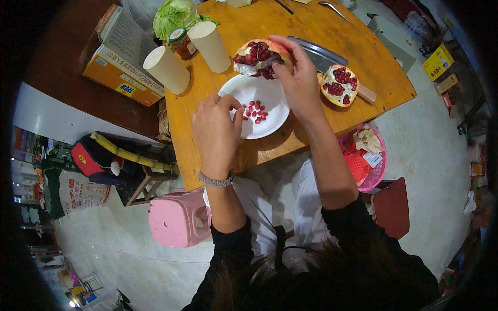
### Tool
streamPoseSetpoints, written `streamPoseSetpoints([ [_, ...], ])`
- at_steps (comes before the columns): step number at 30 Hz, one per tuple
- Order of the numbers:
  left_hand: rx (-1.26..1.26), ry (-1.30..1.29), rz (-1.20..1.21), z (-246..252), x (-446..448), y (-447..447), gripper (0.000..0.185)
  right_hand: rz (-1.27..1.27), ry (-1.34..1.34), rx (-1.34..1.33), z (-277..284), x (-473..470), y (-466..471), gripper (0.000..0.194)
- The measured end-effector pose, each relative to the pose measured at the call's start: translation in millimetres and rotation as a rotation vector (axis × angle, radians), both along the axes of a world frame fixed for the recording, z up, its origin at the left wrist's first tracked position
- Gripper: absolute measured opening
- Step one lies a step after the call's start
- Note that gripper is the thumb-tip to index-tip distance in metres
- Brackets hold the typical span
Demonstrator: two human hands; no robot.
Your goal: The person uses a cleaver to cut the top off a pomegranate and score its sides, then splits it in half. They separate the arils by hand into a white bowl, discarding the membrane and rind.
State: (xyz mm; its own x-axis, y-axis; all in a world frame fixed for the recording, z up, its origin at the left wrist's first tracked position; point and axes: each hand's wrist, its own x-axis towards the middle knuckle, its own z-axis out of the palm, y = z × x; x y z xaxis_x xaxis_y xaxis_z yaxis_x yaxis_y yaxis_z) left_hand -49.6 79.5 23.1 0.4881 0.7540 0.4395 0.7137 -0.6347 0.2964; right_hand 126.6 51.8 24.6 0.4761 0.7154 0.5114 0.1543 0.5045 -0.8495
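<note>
My right hand grips an opened piece of pomegranate, its dark red seeds facing left and down, above the far rim of a white plate. Several loose pomegranate seeds lie in the plate. Over the plate's left side is my left hand, thumb and forefinger curled close together; whether a seed is between them is hidden. Another cut pomegranate half rests cut side up to the right, beside the handle of a cleaver whose metal blade lies behind my right hand.
Two pale cylindrical cups, a green-lidded jar and a leafy cabbage stand on the wooden table at the far left. A cardboard box is beside them. Below are a pink stool and a pink basket.
</note>
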Motion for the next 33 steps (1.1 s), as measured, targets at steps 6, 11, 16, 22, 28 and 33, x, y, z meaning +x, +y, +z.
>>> streamPoseSetpoints([
  [6, -0.099, -0.125, 0.020, 5, -14, 9, 0.008, 0.021, 0.011, 0.022, -1, 1, 2, 0.042],
  [11, -0.115, -0.181, 0.061, 1, -42, 23, 0.013, 0.022, 0.009, 0.005, -4, 1, 3, 0.042],
  [16, -0.232, -0.084, 0.177, -3, -49, 31, 0.014, 0.013, -0.010, -0.025, 0, -2, 1, 0.042],
  [22, -0.170, -0.366, 0.051, -5, -38, 29, 0.018, 0.016, -0.037, -0.052, 1, -6, 1, 0.043],
  [28, -0.426, -0.617, -0.021, -1, -4, 17, 0.027, 0.083, -0.054, -0.016, 1, -12, -1, 0.041],
  [33, -0.583, -0.945, -0.074, -10, 14, 14, 0.024, 0.122, -0.065, -0.015, 4, -17, -1, 0.042],
])
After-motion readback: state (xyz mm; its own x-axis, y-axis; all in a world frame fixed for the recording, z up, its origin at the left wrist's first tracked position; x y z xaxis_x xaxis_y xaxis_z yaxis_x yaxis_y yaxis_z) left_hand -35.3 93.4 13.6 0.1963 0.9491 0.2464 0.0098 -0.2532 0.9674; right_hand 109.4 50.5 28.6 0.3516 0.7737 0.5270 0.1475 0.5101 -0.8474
